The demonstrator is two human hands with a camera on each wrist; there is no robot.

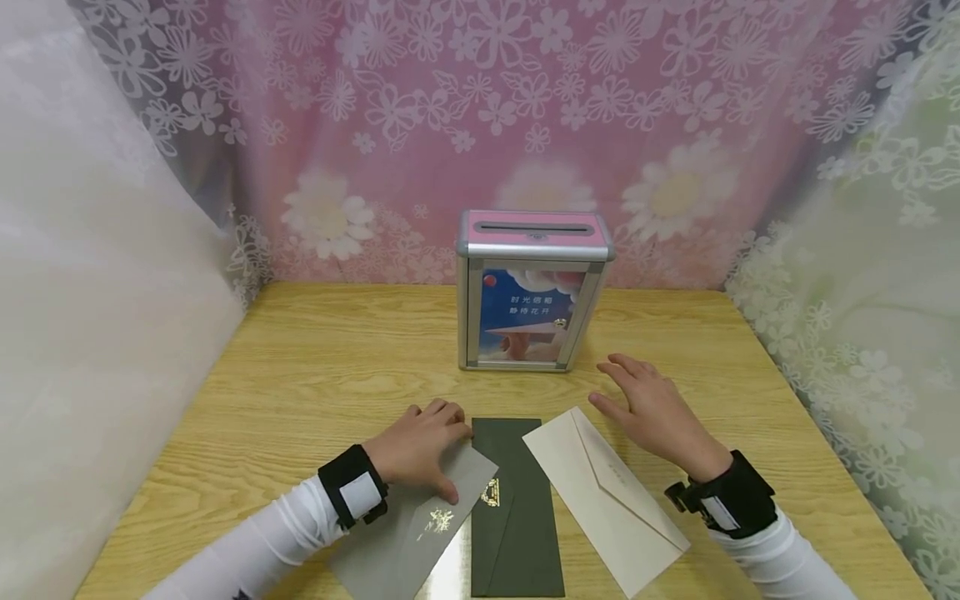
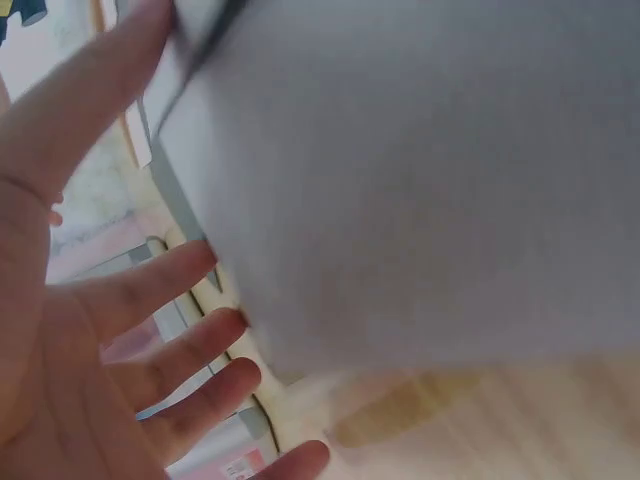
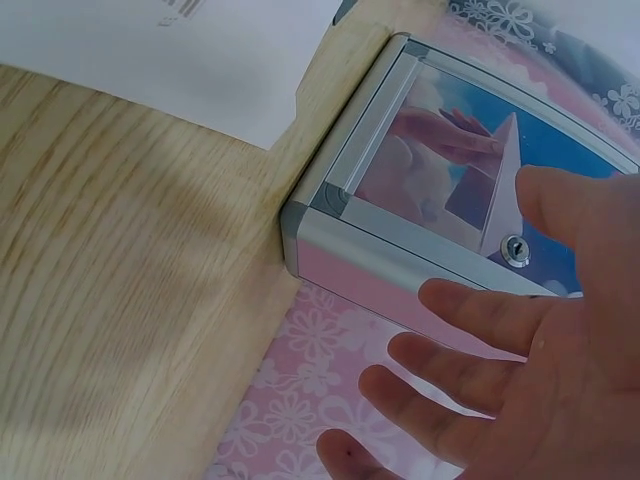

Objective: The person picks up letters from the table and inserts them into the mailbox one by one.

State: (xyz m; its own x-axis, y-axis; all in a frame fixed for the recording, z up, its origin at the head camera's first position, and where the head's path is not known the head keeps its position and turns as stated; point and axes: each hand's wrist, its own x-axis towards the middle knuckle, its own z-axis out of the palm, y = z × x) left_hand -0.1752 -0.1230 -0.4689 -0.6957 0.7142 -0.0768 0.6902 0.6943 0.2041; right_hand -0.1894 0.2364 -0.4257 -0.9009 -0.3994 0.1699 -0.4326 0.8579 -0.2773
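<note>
A grey envelope (image 1: 397,533) with a gold floral print lies tilted at the front left, its right corner overlapping a dark green envelope (image 1: 525,508). My left hand (image 1: 420,446) holds the grey one near its far end, thumb over its face and fingers at the far edge. Up close in the left wrist view, the grey envelope (image 2: 420,180) hides part of that grip. To the right, a cream envelope (image 1: 600,492) with a pointed flap lies at a slant. My right hand (image 1: 660,412) hovers beyond it with fingers spread, holding nothing.
A pink and silver letter box (image 1: 532,292) stands upright behind the envelopes, with a slot (image 1: 534,227) on top and a small lock (image 3: 515,250) on its picture door. Floral curtains (image 1: 495,108) enclose the wooden table (image 1: 337,350) at the back and sides.
</note>
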